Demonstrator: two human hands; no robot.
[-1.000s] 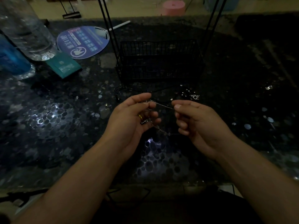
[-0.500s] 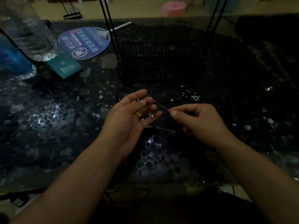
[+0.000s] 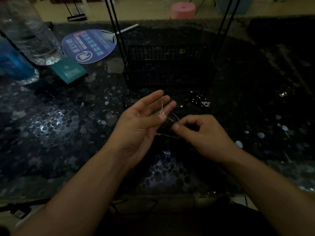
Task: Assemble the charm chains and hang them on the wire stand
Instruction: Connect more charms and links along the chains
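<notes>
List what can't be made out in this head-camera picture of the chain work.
- Wire stand: its uprights run off the top edge, so any hanging bar is unseen.
- Chain on the left hand: dim light hides its clasp and how it is held.
- Right hand: curled fingers hide what they pinch.
- Small charms: too small and dark to identify.
</notes>
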